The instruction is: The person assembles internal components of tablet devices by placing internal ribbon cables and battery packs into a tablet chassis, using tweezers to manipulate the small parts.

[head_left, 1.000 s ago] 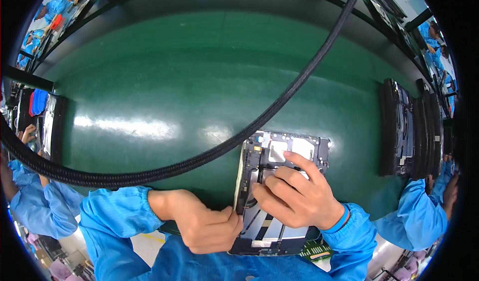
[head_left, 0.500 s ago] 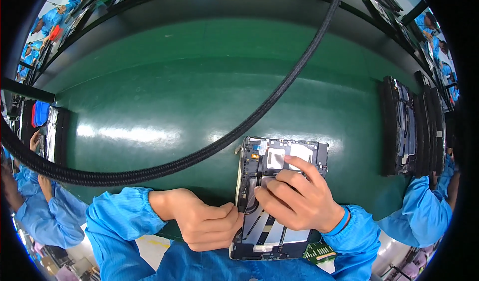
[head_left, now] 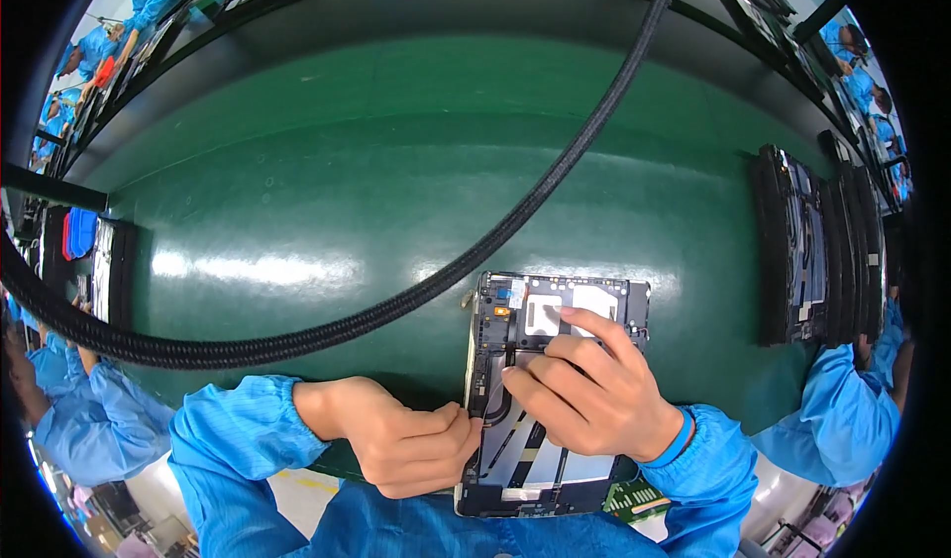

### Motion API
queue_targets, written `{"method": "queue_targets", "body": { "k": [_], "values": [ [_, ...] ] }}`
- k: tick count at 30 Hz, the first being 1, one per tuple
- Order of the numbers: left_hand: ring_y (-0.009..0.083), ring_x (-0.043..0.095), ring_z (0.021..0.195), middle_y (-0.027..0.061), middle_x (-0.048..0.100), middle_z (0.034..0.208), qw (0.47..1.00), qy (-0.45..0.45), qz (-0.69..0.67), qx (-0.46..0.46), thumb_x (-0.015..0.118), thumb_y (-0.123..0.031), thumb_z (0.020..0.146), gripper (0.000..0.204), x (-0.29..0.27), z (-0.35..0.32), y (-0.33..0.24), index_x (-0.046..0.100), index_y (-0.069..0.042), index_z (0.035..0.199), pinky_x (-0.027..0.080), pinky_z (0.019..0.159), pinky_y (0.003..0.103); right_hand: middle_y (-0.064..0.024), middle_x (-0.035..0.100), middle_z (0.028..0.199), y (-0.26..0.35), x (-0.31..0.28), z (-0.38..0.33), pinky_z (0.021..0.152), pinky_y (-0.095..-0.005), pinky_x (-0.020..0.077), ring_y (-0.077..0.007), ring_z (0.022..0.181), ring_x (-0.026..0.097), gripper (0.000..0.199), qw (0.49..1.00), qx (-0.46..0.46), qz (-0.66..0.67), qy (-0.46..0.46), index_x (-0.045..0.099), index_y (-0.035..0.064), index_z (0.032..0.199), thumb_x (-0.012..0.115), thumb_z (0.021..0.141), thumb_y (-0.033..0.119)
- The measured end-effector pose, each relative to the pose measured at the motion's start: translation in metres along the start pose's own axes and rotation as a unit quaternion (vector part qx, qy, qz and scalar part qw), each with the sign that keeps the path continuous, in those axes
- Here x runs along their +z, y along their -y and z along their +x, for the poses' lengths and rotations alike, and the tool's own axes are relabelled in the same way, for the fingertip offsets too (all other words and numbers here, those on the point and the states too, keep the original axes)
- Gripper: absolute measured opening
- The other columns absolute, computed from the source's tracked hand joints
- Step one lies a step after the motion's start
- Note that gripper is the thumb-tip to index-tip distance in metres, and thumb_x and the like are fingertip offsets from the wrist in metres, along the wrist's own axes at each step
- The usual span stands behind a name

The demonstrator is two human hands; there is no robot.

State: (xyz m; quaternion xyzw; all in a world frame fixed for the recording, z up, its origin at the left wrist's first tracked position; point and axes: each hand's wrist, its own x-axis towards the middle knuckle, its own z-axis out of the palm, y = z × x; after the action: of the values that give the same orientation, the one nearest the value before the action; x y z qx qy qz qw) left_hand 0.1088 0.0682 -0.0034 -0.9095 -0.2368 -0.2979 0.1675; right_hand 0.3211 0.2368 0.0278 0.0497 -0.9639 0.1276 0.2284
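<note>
Green tabletop (head_left: pixel 396 202) fills the view, with a tablet (head_left: pixel 535 469) at five o'clock; left hand (head_left: pixel 411 449) curled at its eight-o'clock edge (whether gripping, I can't tell), right hand (head_left: pixel 604 400) half-open across it; dark stack (head_left: pixel 804 251) toward three.

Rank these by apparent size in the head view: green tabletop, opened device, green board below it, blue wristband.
1. green tabletop
2. opened device, partly covered
3. green board, only part showing
4. blue wristband
</note>
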Motion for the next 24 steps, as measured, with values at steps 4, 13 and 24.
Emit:
{"method": "queue_targets", "body": {
  "k": [4, 13, 24],
  "values": [
    [0.0266, 0.075, 0.083, 0.018, 0.078, 0.094, 1.0, -0.013, -0.003, -0.017, 0.065, -0.014, 0.093, 0.02, 0.005, -0.001, 0.0, 0.072, 0.001, 0.082, 0.064, 0.079, 0.037, -0.0025, 0.066, 0.094, -0.002, 0.0, 0.001, 0.107, -0.0474, 0.0593, -0.0204, 0.093, 0.066, 0.021, 0.999, 0.016, 0.044, 0.018, 0.079, 0.0068, 0.103, 0.077, 0.082, 0.01],
    [0.0267, 0.075, 0.084, 0.0167, 0.078, 0.095, 1.0, -0.014, 0.001, 0.01, 0.065, -0.013, 0.092, 0.019, 0.005, -0.002, 0.008, 0.073, 0.001, 0.083, 0.064, 0.079, 0.037, -0.0069, 0.068, 0.099, -0.027, 0.007, 0.012, 0.086, -0.0415, 0.0514, -0.03, 0.093, 0.064, 0.032, 0.983, 0.067, 0.17, 0.004, 0.078, 0.0039, 0.107, 0.079, 0.075, 0.001],
    [0.0269, 0.075, 0.082, 0.0167, 0.077, 0.092, 1.0, 0.003, -0.002, 0.024, 0.068, -0.012, 0.087, 0.016, 0.006, -0.002, 0.035, 0.074, 0.002, 0.082, 0.064, 0.076, 0.037, -0.0066, 0.071, 0.1, -0.026, 0.01, 0.01, 0.075, -0.039, 0.0534, -0.0274, 0.086, 0.065, 0.032, 0.97, 0.063, 0.219, -0.079, 0.08, 0.0018, 0.109, 0.083, 0.077, -0.004]
  ]
}}
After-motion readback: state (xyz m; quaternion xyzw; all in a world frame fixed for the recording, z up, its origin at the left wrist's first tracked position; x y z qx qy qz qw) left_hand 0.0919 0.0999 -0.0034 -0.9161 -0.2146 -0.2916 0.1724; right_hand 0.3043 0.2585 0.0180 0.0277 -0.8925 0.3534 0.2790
